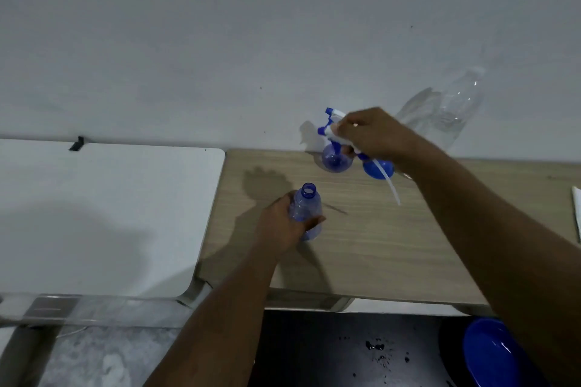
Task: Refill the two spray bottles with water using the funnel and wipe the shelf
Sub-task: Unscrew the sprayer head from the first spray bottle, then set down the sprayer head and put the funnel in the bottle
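A small blue see-through spray bottle [306, 203] stands uncapped on the wooden shelf [371, 248]; my left hand [283, 226] grips its body. My right hand [374, 132] holds a white and blue spray head [331, 122] lifted above the shelf, its white dip tube [391, 187] hanging down to the right. Behind it, near the wall, stands a second blue bottle [334, 160]. A blue funnel [379, 168] lies partly hidden under my right hand. A large clear plastic bottle [452, 110] stands at the back right against the wall.
A white tabletop [103, 217] adjoins the shelf on the left. A blue basin [496, 355] sits low at the bottom right, beside a dark wet floor patch [345, 352]. Something white [577, 214] shows at the right edge.
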A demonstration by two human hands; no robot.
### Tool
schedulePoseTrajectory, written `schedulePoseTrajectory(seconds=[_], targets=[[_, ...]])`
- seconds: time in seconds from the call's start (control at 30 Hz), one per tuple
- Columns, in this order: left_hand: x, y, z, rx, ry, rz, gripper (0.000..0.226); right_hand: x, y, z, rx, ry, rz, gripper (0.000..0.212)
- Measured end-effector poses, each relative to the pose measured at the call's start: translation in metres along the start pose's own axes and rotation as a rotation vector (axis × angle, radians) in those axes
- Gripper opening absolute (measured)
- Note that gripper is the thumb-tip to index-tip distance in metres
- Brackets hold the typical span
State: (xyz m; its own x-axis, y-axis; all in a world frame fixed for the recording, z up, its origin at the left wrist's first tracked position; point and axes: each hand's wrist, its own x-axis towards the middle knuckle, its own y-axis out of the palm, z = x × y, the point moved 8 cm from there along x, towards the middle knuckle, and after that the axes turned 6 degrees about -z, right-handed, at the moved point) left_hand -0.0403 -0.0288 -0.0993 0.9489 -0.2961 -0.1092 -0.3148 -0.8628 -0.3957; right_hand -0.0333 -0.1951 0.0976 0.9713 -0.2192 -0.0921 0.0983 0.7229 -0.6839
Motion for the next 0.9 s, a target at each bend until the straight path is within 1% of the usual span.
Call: schedulePoseTrajectory(seconds=[0.07,0.1,0.17,0.27,0.37,0.43,0.5,0.57,0.63,0.73,0.83,0.9], targets=[[0.001,0.002,0.003,0.026,-0.03,-0.034,0.047,0.005,0.036,-0.057,-0.228,0.064,-0.023,0.027],[0.001,0.001,0.001,0.062,-0.026,-0.07,0.054,0.005,0.052,-0.086,-0.289,0.098,-0.034,0.025],[-0.001,0.001,-0.003,0.088,0.002,-0.103,0.056,-0.001,0.079,-0.139,-0.357,0.174,-0.048,0.021],[0.0,0.005,-0.008,0.067,0.027,-0.102,0.059,-0.012,0.101,-0.189,-0.496,0.241,-0.026,0.031],[0.005,0.011,-0.007,0.045,0.02,-0.094,0.063,-0.006,0.098,-0.201,-0.639,0.252,-0.023,0.037],[0.007,0.015,-0.008,0.031,0.026,-0.093,0.059,0.013,0.082,-0.201,-0.676,0.242,-0.109,0.04],[0.006,0.015,-0.008,0.02,0.029,-0.097,0.06,0.039,0.063,-0.196,-0.657,0.2,-0.209,0.045],[0.007,0.016,-0.008,0.025,0.024,-0.093,0.062,0.07,0.046,-0.194,-0.649,0.159,-0.242,0.053],[0.007,0.017,-0.007,0.025,0.014,-0.08,0.064,0.095,0.035,-0.199,-0.681,0.161,-0.206,0.058],[0.008,0.017,-0.004,0.014,-0.001,-0.082,0.06,0.109,0.034,-0.217,-0.711,0.226,-0.126,0.053],[0.007,0.017,-0.002,-0.01,0.012,-0.102,0.058,0.098,0.046,-0.216,-0.778,0.158,-0.137,0.049],[0.006,0.017,-0.003,-0.01,0.024,-0.104,0.059,0.086,0.063,-0.216,-0.78,0.151,-0.069,0.053]])
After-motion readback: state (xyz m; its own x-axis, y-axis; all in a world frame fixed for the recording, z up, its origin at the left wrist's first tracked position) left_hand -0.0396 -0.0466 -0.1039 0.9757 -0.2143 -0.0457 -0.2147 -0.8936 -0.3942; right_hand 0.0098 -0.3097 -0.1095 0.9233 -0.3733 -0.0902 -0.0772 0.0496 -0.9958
